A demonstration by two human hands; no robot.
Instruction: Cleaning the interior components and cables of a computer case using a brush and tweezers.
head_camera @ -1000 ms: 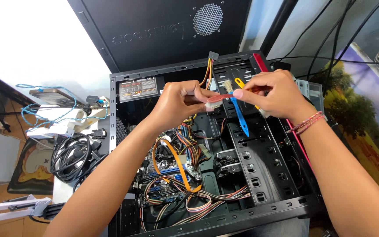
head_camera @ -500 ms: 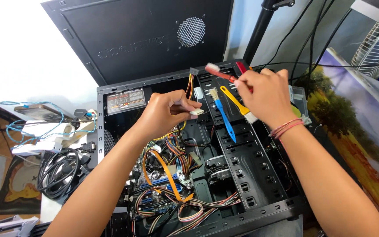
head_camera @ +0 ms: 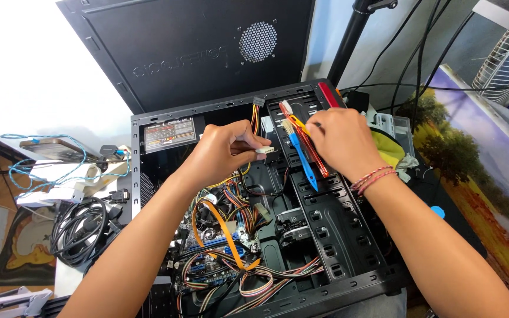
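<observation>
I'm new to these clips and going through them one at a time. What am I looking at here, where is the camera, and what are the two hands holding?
The camera sits on a person's head, looking down at their bare arms. Below is an open black computer case lying on its side, full of coloured wires. The left hand pinches a small white plug on a wire. The right hand holds a bundle of thin tools, a blue brush among them, over the drive cage. Left of the case lies a black coiled cable.
</observation>
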